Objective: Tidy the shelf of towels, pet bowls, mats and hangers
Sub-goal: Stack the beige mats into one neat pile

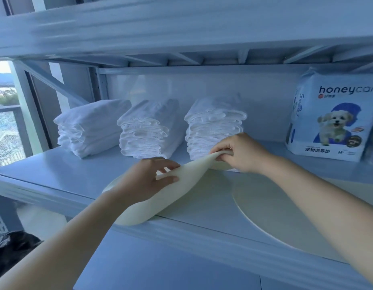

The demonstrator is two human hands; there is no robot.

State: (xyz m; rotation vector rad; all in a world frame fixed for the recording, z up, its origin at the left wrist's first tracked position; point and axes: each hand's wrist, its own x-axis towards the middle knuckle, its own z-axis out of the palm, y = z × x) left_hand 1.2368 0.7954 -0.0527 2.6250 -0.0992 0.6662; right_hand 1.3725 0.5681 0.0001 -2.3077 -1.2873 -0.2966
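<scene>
Both hands are working a floppy cream mat [160,197] at the front of the shelf [56,176]. The right hand [240,152] has its fingers pinching the far edge and lifting it; the left hand [143,178] pins the fold with fingers pressed together, probably folding it over. A second mat [271,210] lies flat alongside. Three towel stacks [148,130] sit behind, with a sealed pee pad pack [332,116] on the right.
</scene>
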